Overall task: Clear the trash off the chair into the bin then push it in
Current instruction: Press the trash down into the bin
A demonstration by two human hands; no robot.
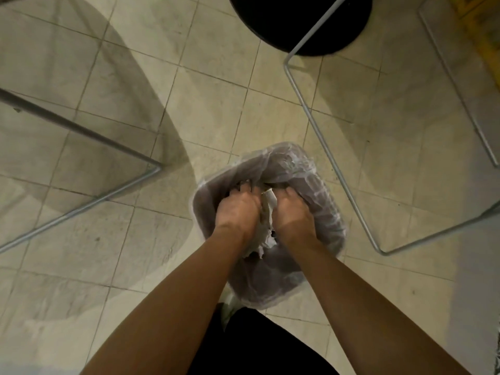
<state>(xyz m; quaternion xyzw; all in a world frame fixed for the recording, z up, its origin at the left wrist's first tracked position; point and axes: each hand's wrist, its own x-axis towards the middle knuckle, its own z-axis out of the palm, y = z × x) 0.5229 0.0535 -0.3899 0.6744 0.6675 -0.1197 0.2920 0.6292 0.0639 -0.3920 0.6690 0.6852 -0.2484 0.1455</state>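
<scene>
Pressing crumpled paper (267,212) into the bin (319,185), both hands' (266,209) fingertips sink hidden.

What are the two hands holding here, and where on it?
Crumpled white paper, pressed between the left hand and right hand from either side, inside the lined bin.

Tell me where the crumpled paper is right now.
In the head view, the crumpled paper sits low centre, pressed between the left hand and right hand inside the lined bin.
</scene>
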